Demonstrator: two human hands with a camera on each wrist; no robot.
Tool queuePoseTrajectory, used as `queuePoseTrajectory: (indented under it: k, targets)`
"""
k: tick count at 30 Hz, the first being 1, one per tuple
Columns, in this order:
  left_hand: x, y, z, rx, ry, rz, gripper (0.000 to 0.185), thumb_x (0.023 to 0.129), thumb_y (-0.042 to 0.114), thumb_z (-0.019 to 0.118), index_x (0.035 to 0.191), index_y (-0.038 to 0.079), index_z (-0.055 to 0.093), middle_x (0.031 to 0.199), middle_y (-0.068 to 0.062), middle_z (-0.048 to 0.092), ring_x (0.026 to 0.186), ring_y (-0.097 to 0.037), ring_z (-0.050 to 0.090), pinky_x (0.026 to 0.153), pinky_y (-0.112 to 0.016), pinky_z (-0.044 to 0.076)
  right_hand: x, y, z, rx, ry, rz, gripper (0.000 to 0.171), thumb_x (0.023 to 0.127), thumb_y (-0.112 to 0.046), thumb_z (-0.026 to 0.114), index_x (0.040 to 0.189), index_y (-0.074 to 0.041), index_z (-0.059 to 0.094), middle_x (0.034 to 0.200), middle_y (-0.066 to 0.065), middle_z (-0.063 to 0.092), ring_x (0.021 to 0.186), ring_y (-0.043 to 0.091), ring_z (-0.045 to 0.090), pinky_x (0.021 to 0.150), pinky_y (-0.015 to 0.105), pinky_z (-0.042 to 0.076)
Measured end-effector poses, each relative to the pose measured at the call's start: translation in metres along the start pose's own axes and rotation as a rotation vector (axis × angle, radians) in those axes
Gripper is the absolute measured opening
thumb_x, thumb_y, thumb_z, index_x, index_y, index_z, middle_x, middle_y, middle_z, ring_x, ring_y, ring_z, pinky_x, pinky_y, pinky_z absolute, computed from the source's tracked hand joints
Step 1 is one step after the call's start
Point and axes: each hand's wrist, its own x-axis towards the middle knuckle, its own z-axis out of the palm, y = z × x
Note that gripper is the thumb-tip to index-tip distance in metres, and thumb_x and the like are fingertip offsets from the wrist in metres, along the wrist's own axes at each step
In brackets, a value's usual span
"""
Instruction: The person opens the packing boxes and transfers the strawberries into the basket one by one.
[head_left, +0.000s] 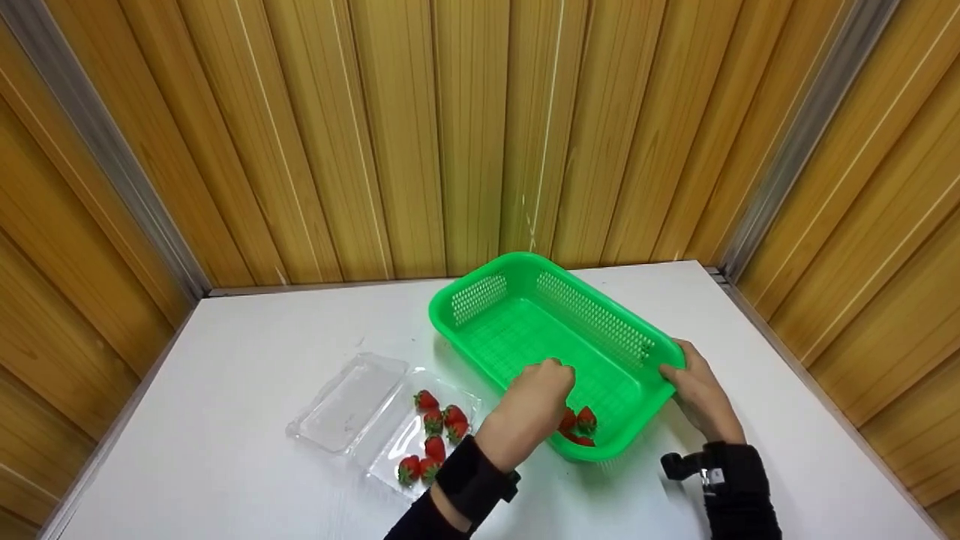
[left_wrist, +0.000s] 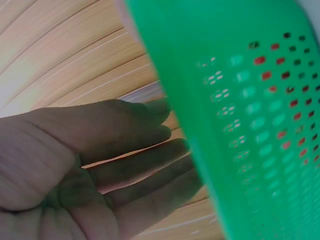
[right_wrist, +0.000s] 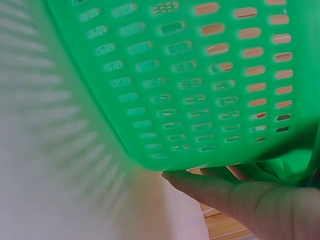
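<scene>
At the left of the white surface [head_left: 225, 405], an open clear plastic clamshell [head_left: 349, 405] is laid with both halves side by side, their long axes slanted from near left to far right. Seven loose strawberries [head_left: 434, 448] can be counted in its right half. Most of their leafy ends are turned toward the near side, with the red tips pointed away; on the farthest berry, the leaves are turned left.

Just right of the clamshell, the left hand [head_left: 529, 409] is held over the near-left wall of a green plastic basket [head_left: 525, 330]. Its fingers [left_wrist: 140, 162] are extended, with no berry seen in the palm; the tips are partly hidden by the rim. The loose strawberries are set to its left and nearer the person, and are much closer to it than to the other hand.

The basket's long axis is slanted from far left to near right. At least three berries [head_left: 586, 418] are gathered in its near end. At its right-hand corner, the rim is gripped by the right hand [head_left: 701, 390].
</scene>
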Motion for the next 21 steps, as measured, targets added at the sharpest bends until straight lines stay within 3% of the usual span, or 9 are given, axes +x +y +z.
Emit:
queuePoseTrajectory:
  k: [6,11,15,21]
  targets:
    - [-0.022,-0.019,-0.023,0.016,0.058,-0.078,0.015,0.081,-0.005,0.065,0.090,0.007,0.066,0.084,-0.007,0.061,0.077,-0.027,0.063,0.057,-0.033,0.052,0.001,0.000,0.001,0.005,-0.004,-0.015,0.056,0.095,0.000,0.036,0.144,0.005,0.009,0.140,0.028,0.025,0.123,0.036,0.037,0.093,0.034,0.046]
    - [-0.044,-0.043,-0.033,0.047,0.098,-0.187,0.015,0.079,-0.005,0.063,0.088,0.007,0.064,0.082,-0.007,0.061,0.075,-0.029,0.062,0.057,-0.040,0.052,0.002,0.000,0.000,-0.004,-0.011,-0.011,0.058,0.095,-0.001,0.036,0.145,0.005,0.009,0.140,0.028,0.025,0.122,0.035,0.037,0.090,0.031,0.047]
    - [-0.066,-0.063,-0.031,0.047,0.112,-0.280,0.013,0.075,-0.004,0.065,0.079,0.007,0.061,0.075,-0.008,0.059,0.071,-0.031,0.062,0.053,-0.043,0.050,0.002,0.000,0.000,-0.009,-0.002,-0.008,0.057,0.095,-0.001,0.037,0.145,0.005,0.010,0.139,0.028,0.026,0.120,0.034,0.039,0.088,0.030,0.048]
    - [-0.091,-0.092,-0.016,0.010,0.049,-0.385,0.011,0.076,-0.002,0.068,0.073,0.005,0.060,0.073,-0.012,0.060,0.069,-0.036,0.062,0.053,-0.045,0.050,0.001,-0.001,-0.001,-0.031,-0.019,-0.008,0.059,0.095,-0.002,0.036,0.146,0.004,0.008,0.139,0.027,0.025,0.120,0.033,0.038,0.088,0.029,0.047]
